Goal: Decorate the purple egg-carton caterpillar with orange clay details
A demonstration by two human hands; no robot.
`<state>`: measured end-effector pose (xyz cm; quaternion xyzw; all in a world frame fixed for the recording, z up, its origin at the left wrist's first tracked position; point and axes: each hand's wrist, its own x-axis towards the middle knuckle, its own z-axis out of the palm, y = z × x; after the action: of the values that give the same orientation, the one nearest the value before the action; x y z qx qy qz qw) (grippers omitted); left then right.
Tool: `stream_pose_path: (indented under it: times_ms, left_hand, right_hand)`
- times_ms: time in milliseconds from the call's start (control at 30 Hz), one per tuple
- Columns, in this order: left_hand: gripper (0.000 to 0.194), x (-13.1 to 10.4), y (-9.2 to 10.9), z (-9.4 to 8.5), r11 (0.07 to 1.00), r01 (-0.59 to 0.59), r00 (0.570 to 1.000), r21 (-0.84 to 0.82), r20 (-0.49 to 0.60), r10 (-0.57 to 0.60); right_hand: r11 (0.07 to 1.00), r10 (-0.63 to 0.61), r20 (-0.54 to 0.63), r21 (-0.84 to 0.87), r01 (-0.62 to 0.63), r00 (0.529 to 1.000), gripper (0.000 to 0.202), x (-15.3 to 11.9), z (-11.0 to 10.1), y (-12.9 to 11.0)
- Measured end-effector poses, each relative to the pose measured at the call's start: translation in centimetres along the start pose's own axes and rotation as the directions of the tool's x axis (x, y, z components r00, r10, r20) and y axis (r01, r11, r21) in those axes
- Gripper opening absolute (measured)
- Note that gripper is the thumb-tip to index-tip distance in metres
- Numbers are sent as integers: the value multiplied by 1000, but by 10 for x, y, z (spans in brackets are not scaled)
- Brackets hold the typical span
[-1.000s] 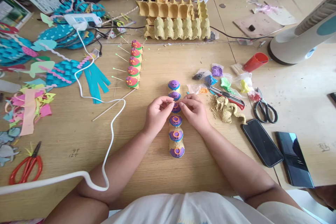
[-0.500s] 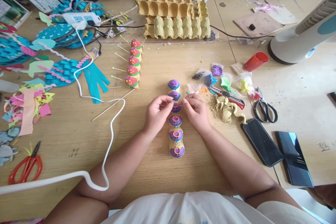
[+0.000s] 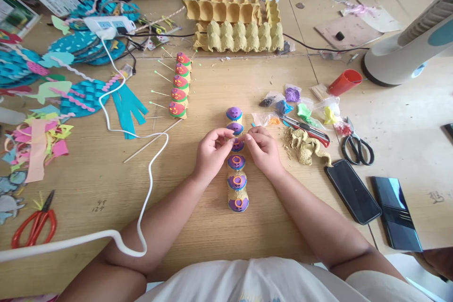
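A strip of egg-carton cups (image 3: pixel 237 182) topped with purple and blue clay runs away from me on the wooden table. Orange rings sit on the nearer cups; the two farthest show none. Over the third cup from the far end, my left hand (image 3: pixel 215 152) is pinched at the left and my right hand (image 3: pixel 264 151) is pinched at the right. Something thin and orange seems to lie between the fingertips, too small to make out. A bag with orange clay (image 3: pixel 273 121) lies just beyond my right hand.
Red-and-green carton cups (image 3: pixel 180 82) with thin sticks stand at the back left. A white cable (image 3: pixel 151 170) crosses my left forearm. To the right are a cutter (image 3: pixel 307 130), black scissors (image 3: pixel 358 149), carton scraps (image 3: pixel 305 147) and two phones (image 3: pixel 353 192).
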<state>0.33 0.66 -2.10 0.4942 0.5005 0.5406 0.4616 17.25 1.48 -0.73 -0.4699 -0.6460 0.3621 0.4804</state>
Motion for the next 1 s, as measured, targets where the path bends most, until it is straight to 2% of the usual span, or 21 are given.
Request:
stream_pose_path:
  times_ms: [133, 333, 767, 1000]
  left_hand:
    - [16, 0, -2, 0, 1000, -1, 1000, -11, 15, 2]
    - [21, 0, -3, 0, 1000, -8, 1000, 2, 7, 8]
    - [15, 1, 3, 0, 999, 26, 998, -23, -48, -27]
    - [20, 0, 4, -1, 1000, 12, 1000, -2, 7, -12]
  right_hand:
    - [1000, -20, -4, 10, 20, 1000, 43, 0, 0, -2]
    - [999, -54, 61, -2, 54, 997, 44, 0, -1, -5]
    - [998, -2, 0, -59, 2, 1000, 48, -1, 0, 0]
    - [998, -4, 20, -64, 5, 1000, 48, -1, 0, -2]
